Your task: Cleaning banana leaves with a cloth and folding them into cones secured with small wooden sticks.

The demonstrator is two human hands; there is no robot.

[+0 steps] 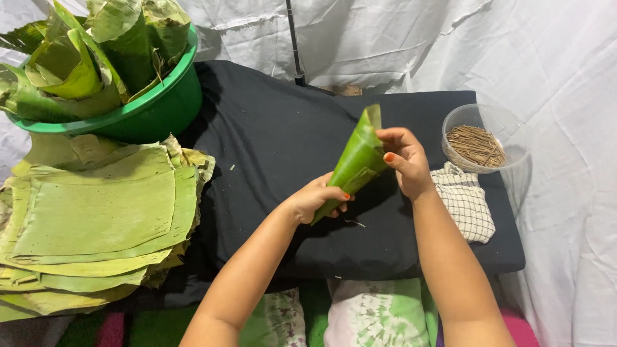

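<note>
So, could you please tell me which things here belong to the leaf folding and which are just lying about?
In use:
leaf cone, left hand, right hand, stack of cut leaves, green basin of folded leaves, clear bowl of thin sticks.

Lying about:
checked cloth, black pole.

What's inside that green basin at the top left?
The green basin is heaped with rolled and folded banana leaves, some shaped into cones. They pile above the rim, so anything beneath them, and the basin's bottom, is hidden.

Leaf stack [96, 218] left (basin [160, 103] behind it), stick bowl [479, 138] right.
</note>
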